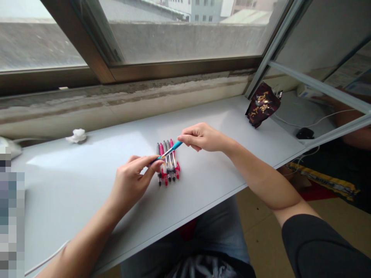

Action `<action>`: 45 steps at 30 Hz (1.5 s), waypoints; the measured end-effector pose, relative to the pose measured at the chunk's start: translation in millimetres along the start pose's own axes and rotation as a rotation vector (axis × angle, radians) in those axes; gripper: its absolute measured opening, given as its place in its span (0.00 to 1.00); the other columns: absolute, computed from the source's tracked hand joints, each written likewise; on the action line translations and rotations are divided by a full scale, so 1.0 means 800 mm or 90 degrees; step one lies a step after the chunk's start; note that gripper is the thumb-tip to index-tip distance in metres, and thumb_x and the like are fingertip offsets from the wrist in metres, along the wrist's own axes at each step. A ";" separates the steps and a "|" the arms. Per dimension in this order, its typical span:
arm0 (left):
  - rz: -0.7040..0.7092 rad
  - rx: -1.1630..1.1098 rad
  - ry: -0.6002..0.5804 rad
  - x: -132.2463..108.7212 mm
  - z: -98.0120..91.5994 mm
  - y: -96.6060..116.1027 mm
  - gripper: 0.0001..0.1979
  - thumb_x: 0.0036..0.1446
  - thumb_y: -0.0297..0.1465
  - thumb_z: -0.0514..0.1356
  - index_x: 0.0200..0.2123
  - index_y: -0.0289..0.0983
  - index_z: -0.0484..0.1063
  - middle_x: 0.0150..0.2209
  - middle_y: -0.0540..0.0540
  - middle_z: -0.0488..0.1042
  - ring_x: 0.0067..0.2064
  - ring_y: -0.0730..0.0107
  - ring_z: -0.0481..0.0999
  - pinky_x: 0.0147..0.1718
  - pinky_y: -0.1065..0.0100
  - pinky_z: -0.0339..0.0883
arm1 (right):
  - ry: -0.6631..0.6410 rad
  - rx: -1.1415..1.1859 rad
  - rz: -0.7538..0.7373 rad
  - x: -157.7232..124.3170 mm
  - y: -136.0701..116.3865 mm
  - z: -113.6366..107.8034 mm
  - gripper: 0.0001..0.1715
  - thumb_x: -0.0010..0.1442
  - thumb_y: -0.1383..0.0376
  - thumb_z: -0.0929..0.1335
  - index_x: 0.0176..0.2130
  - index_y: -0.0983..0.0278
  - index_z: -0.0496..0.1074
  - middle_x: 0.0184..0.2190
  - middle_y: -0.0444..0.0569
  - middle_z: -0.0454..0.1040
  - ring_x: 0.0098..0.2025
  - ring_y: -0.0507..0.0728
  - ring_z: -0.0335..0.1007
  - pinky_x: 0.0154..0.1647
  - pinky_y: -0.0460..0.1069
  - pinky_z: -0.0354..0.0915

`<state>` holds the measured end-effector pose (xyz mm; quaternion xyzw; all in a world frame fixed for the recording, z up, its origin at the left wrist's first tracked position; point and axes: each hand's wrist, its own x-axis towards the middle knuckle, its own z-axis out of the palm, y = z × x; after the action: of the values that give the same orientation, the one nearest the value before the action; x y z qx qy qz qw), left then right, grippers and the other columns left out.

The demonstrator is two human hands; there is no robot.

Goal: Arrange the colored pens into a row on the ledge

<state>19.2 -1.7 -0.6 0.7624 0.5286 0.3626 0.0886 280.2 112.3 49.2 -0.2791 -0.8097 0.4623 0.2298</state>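
A blue pen (176,146) with a clear barrel slants between my two hands, above the desk. My left hand (133,175) pinches its lower end between thumb and fingers. At the upper, blue end, my right hand (203,137) is closed with thumb and forefinger on the pen. Under the pen lies a row of several pens (173,174), side by side on the desk, some with pink-red parts and others with grey and black parts. The blue pen and my left fingertips cover part of that row.
The white desk (208,181) runs along a window sill. A crumpled white tissue (77,136) lies at the back left, and a dark snack bag (262,104) stands at the back right by a metal frame (319,88). Another person's arm (355,131) shows beyond it.
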 end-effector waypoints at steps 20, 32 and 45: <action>0.215 -0.088 -0.168 -0.003 0.010 0.025 0.06 0.73 0.33 0.65 0.49 0.42 0.81 0.40 0.46 0.85 0.40 0.64 0.82 0.43 0.63 0.73 | 0.068 0.222 0.086 0.014 0.011 0.032 0.27 0.59 0.52 0.78 0.23 0.64 0.68 0.16 0.40 0.71 0.20 0.47 0.64 0.23 0.43 0.61; 0.238 -0.102 -0.121 0.001 0.011 0.026 0.16 0.67 0.34 0.70 0.57 0.42 0.78 0.48 0.42 0.84 0.48 0.58 0.82 0.51 0.59 0.76 | 0.083 0.199 0.079 0.014 0.012 0.034 0.26 0.62 0.52 0.77 0.24 0.64 0.68 0.16 0.40 0.71 0.21 0.47 0.65 0.24 0.43 0.61; 0.245 -0.122 -0.139 0.002 0.009 0.025 0.17 0.64 0.35 0.74 0.54 0.41 0.79 0.46 0.43 0.84 0.48 0.59 0.82 0.50 0.59 0.77 | 0.051 0.181 0.087 0.013 0.010 0.036 0.25 0.64 0.55 0.76 0.24 0.64 0.67 0.18 0.40 0.71 0.22 0.48 0.67 0.26 0.44 0.63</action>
<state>39.4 -7.2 5.1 0.8718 0.3239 0.3368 0.1467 256.2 104.7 29.8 -0.3165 -0.7052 0.5755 0.2670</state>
